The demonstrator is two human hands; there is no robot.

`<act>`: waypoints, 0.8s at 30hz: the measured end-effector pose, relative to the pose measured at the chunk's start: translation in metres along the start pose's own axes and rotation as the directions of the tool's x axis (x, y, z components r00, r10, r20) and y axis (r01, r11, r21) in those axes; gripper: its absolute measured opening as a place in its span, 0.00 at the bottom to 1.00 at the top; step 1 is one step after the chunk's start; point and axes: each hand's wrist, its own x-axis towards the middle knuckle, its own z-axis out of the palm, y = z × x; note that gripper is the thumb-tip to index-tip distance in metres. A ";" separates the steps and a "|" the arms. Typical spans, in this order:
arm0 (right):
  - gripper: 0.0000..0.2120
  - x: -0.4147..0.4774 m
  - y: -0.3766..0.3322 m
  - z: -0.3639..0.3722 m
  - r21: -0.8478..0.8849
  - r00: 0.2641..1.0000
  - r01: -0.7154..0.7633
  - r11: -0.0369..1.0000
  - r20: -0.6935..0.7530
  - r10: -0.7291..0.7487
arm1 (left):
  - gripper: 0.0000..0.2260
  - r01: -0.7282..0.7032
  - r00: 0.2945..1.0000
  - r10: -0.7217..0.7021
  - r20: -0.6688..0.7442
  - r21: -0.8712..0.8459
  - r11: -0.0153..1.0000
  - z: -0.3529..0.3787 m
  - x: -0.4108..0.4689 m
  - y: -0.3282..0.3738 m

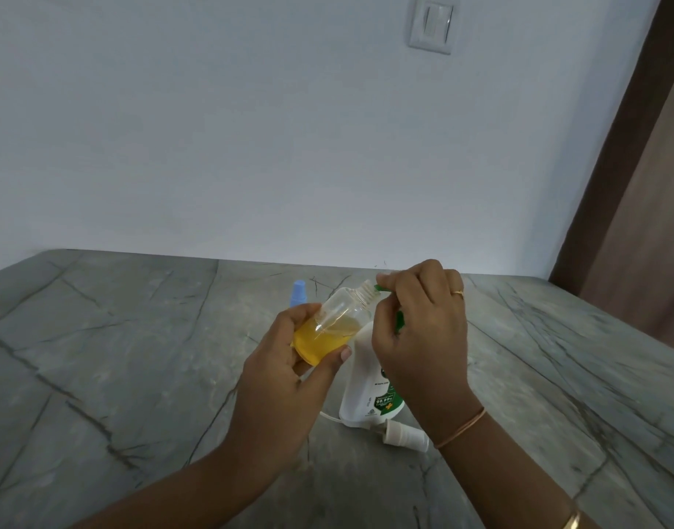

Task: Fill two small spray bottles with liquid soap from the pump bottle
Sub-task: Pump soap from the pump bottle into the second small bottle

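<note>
The left hand (289, 360) is wrapping a closed grip around a tilted spray bottle (333, 324), half full of yellow soap. The right hand (419, 330) is curling over the green pump head (377, 287) of the pump bottle (366, 391) standing on the tabletop (137, 357), nozzle at the bottle's open neck.

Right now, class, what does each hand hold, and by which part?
The left hand grips the tilted clear spray bottle around its lower body. The right hand presses on the pump bottle's green pump head.

Yellow soap (320, 337); green pump (398, 321) (bottle (360, 391) white).
</note>
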 end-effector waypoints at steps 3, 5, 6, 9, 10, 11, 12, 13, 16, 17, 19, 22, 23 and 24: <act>0.07 -0.001 0.001 0.001 0.010 1.000 0.001 1.000 0.004 -0.001 | 0.19 0.004 1.000 -0.004 0.002 0.001 1.000 0.000 0.000 -0.001; 0.09 0.001 0.000 -0.001 0.021 1.000 0.005 1.000 0.022 -0.005 | 0.17 0.006 1.000 -0.006 0.005 0.001 1.000 0.000 0.000 -0.001; 0.09 0.004 0.000 -0.002 0.025 0.999 0.004 1.000 0.032 -0.005 | 0.17 0.009 1.000 -0.009 0.010 0.002 1.000 0.000 0.000 -0.001; 0.11 0.013 0.001 -0.008 0.028 0.999 -0.002 1.000 0.041 0.001 | 0.17 0.015 1.000 -0.015 0.021 0.017 1.000 -0.001 0.000 -0.001; 0.11 0.015 0.001 -0.009 0.028 0.999 -0.003 1.000 0.042 0.002 | 0.17 0.013 1.000 -0.014 0.022 0.022 1.000 -0.001 0.000 -0.001; 0.11 0.016 0.001 -0.010 0.026 0.999 -0.002 1.000 0.045 0.001 | 0.17 0.009 1.000 -0.010 0.023 0.029 1.000 0.000 0.000 -0.001; 0.11 0.016 0.000 -0.010 0.020 0.999 0.000 1.000 0.050 -0.001 | 0.18 0.005 1.000 -0.006 0.023 0.035 0.999 0.000 0.000 -0.001; 0.11 0.016 0.001 -0.010 0.013 0.999 0.000 1.000 0.054 -0.001 | 0.17 0.003 1.000 -0.004 0.023 0.041 0.999 0.000 0.000 -0.002; 0.11 0.015 0.002 -0.008 0.013 0.999 0.001 1.000 0.044 -0.001 | 0.17 -0.001 1.000 0.001 0.021 0.045 0.999 0.000 0.000 -0.002; 0.11 0.014 0.001 -0.008 0.016 0.999 0.002 1.000 0.034 -0.003 | 0.17 -0.003 1.000 0.002 0.019 0.043 0.999 0.000 0.000 -0.001; 0.11 0.011 0.000 -0.006 0.019 1.000 0.005 1.000 0.018 -0.005 | 0.18 -0.006 1.000 0.006 0.014 0.036 0.999 0.000 0.001 -0.001; 0.10 0.003 -0.001 -0.001 0.013 1.000 0.000 1.000 0.020 0.000 | 0.20 -0.010 1.000 0.010 0.007 0.039 0.999 0.000 0.001 -0.002; 0.09 0.001 0.000 0.000 0.009 1.000 0.001 1.000 0.021 -0.001 | 0.21 -0.007 1.000 0.007 0.007 0.045 0.999 0.000 0.000 -0.002; 0.09 0.000 0.000 0.000 0.005 1.000 0.003 1.000 0.021 -0.003 | 0.21 -0.007 1.000 0.006 0.007 0.050 0.999 0.000 0.000 -0.002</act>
